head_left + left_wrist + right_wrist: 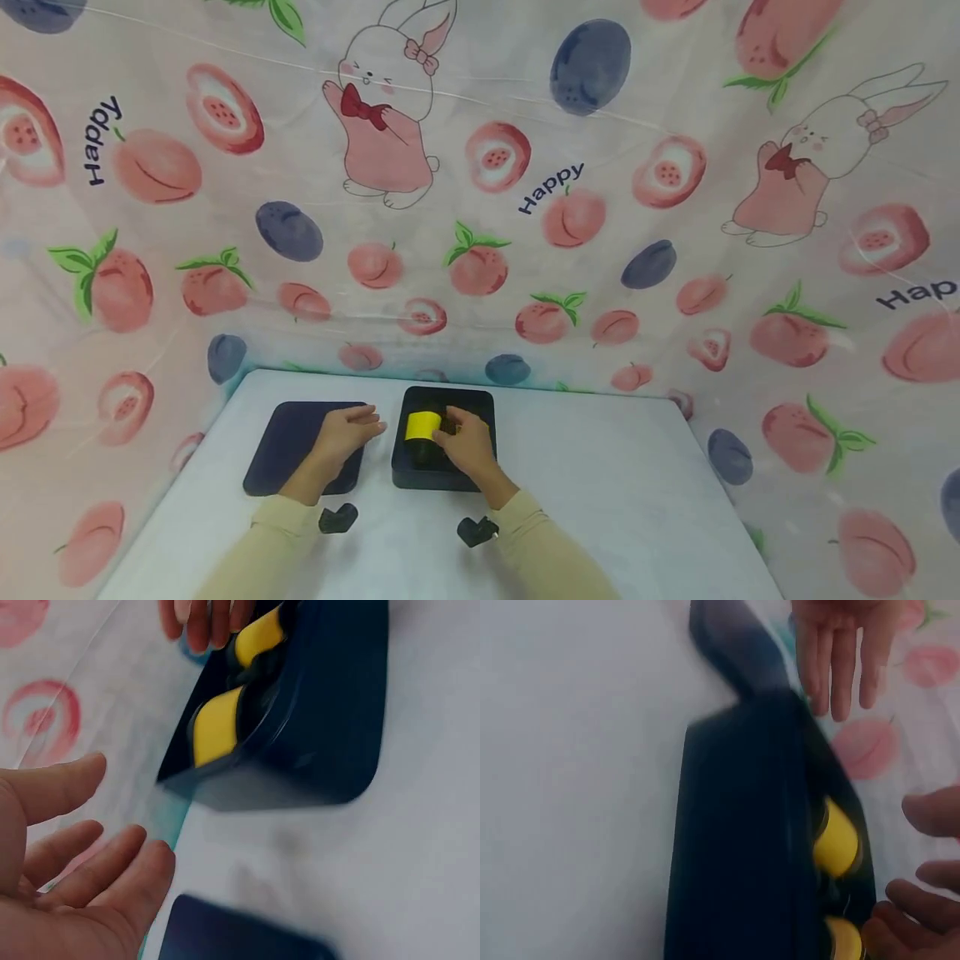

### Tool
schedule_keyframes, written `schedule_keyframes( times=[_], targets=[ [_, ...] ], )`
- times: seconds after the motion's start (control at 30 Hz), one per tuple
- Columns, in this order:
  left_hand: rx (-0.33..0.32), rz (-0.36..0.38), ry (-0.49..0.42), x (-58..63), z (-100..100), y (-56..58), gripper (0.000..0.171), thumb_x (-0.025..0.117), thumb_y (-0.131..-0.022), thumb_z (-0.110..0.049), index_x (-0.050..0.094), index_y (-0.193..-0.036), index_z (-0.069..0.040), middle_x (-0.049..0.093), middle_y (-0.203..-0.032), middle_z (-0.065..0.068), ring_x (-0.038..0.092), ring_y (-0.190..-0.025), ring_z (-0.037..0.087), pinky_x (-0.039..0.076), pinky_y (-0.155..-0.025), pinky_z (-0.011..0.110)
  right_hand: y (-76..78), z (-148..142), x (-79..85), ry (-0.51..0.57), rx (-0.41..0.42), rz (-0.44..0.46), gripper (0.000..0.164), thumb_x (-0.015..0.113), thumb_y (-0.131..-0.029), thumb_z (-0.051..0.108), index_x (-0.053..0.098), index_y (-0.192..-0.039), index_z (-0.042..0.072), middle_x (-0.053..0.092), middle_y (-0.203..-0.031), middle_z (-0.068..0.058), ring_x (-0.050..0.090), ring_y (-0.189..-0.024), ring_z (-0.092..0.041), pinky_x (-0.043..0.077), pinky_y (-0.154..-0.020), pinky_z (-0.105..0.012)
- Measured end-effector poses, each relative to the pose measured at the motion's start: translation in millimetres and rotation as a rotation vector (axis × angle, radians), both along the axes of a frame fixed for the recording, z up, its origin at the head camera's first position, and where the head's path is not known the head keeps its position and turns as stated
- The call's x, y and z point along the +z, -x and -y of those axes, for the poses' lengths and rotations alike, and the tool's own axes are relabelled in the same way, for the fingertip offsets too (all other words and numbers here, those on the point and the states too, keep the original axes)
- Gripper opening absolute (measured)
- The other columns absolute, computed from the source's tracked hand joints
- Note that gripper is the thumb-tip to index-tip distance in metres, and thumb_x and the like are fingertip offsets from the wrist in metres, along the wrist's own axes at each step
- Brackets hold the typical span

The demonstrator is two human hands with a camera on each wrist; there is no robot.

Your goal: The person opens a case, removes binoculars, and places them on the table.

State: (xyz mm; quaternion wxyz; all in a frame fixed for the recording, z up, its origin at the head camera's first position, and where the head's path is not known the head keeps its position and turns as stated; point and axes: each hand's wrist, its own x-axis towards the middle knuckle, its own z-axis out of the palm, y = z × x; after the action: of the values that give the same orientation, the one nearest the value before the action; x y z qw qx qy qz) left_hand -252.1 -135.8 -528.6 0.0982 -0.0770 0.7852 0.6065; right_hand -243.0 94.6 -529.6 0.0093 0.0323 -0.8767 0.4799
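Observation:
An open black box [444, 481] holds two dark items with yellow bands, whose kind I cannot tell; one yellow-banded item [423, 426] lies at the left, the other partly behind my right hand. My right hand [468, 443] hovers over the box. In the right wrist view its fingers are loosely bent and spread beside the nearer yellow-banded item [844, 941]; whether they touch it is unclear. My left hand [343, 435] is held above a flat dark lid [281, 450] left of the box. Its fingers and thumb [64, 787] stand apart with nothing between them.
Both box and lid rest on a white table [600, 500]. A curtain [480, 100] printed with fruit and rabbits hangs behind and at both sides. Small black devices [338, 518] show near each wrist.

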Motion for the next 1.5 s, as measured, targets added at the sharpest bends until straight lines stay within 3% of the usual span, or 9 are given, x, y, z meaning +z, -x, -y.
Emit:
schedule_keyframes(
  times=[0.1, 0.2, 0.37, 0.53, 0.9, 1.5],
  targets=[
    [-0.028, 0.035, 0.008, -8.3, -17.8, -0.5, 0.063, 0.069, -0.099, -0.013, 0.045, -0.155, 0.001, 0.051, -0.155, 0.027, 0.059, -0.137, 0.042, 0.048, -0.114, 0.054, 7.2, -11.8, -5.3, -0.181, 0.049, -0.045, 0.059, 0.078, -0.093, 0.020, 0.058, -0.145, -0.002, 0.060, -0.148, -0.021, 0.057, -0.138, -0.041, 0.047, -0.115, -0.057],
    [-0.064, 0.083, -0.036, -19.6, -30.2, -4.9, 0.064, 0.069, -0.097, -0.005, 0.044, -0.155, 0.001, 0.048, -0.157, 0.027, 0.057, -0.138, 0.045, 0.051, -0.109, 0.057, 11.4, -20.0, -14.5, -0.399, 0.121, -0.043, 0.071, 0.080, -0.092, 0.033, 0.053, -0.149, 0.002, 0.056, -0.153, -0.018, 0.052, -0.143, -0.038, 0.043, -0.120, -0.055],
    [-0.083, 0.179, -0.122, -33.7, -36.6, -14.2, 0.066, 0.065, -0.095, 0.007, 0.043, -0.156, 0.000, 0.043, -0.160, 0.030, 0.051, -0.141, 0.052, 0.052, -0.102, 0.066, 12.7, -25.9, -29.2, -0.758, 0.252, -0.080, 0.092, 0.081, -0.084, 0.058, 0.048, -0.154, 0.009, 0.054, -0.156, -0.012, 0.047, -0.147, -0.032, 0.039, -0.124, -0.050],
    [-0.089, 0.186, -0.133, -33.9, -39.2, -13.0, 0.066, 0.063, -0.096, 0.007, 0.041, -0.158, -0.002, 0.041, -0.161, 0.031, 0.048, -0.142, 0.053, 0.049, -0.104, 0.067, 19.9, -24.8, -31.0, -0.941, 0.296, -0.143, 0.100, 0.079, -0.079, 0.069, 0.045, -0.157, 0.016, 0.052, -0.157, -0.006, 0.042, -0.152, -0.030, 0.029, -0.128, -0.058],
    [-0.058, 0.199, -0.151, -30.0, -46.2, -8.3, 0.066, 0.063, -0.097, 0.007, 0.042, -0.158, -0.003, 0.042, -0.159, 0.031, 0.052, -0.141, 0.050, 0.049, -0.106, 0.066, 32.2, -22.2, -31.1, -0.950, 0.295, -0.126, 0.095, 0.089, -0.079, 0.050, 0.046, -0.156, 0.014, 0.058, -0.153, -0.006, 0.056, -0.141, -0.026, 0.030, -0.126, -0.063],
    [-0.010, 0.230, -0.181, -25.3, -29.5, -2.9, 0.067, 0.062, -0.099, 0.005, 0.039, -0.160, -0.007, 0.043, -0.160, 0.029, 0.054, -0.141, 0.048, 0.047, -0.110, 0.062, 42.0, -16.1, -7.0, -0.951, 0.383, -0.207, 0.096, 0.088, -0.080, 0.047, 0.043, -0.158, 0.015, 0.056, -0.154, -0.005, 0.053, -0.143, -0.024, 0.025, -0.129, -0.060]
  ],
)
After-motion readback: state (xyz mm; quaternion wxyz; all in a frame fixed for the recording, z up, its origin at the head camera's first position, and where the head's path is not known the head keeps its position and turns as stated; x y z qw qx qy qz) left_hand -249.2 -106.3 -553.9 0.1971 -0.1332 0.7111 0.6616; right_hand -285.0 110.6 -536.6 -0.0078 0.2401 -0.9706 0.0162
